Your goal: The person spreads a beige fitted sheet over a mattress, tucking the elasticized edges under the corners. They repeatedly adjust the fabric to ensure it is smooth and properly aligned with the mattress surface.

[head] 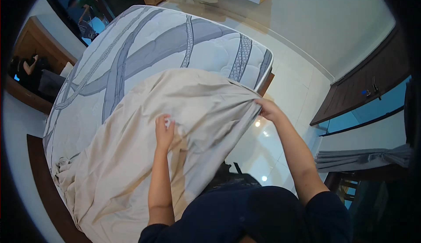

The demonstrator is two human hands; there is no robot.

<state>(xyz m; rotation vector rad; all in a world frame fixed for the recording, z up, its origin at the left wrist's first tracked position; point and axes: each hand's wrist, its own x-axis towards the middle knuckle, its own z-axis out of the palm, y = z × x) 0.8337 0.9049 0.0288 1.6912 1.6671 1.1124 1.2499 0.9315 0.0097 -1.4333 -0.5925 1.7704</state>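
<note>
A beige fitted sheet (131, 137) lies loosely over the near part of a patterned mattress (158, 45). At the sheet's right edge, my right hand (268, 109) pinches the gathered fabric and pulls it taut past the mattress side, above the floor. My left hand (163, 132) is over the middle of the sheet, fingers curled towards the thumb. Something small and whitish shows between those fingers; whether it is a separate thing or fabric is unclear. Folds spread across the sheet from my right hand, and its far left end is bunched up.
A dark wooden headboard or bed rail (49, 190) runs along the left. One person (36, 72) sits beyond the mattress; another (87, 22) is at the doorway. A dark door (361, 78) stands at the right, a grey curtain (361, 159) below it. A black bag (233, 177) is by my body.
</note>
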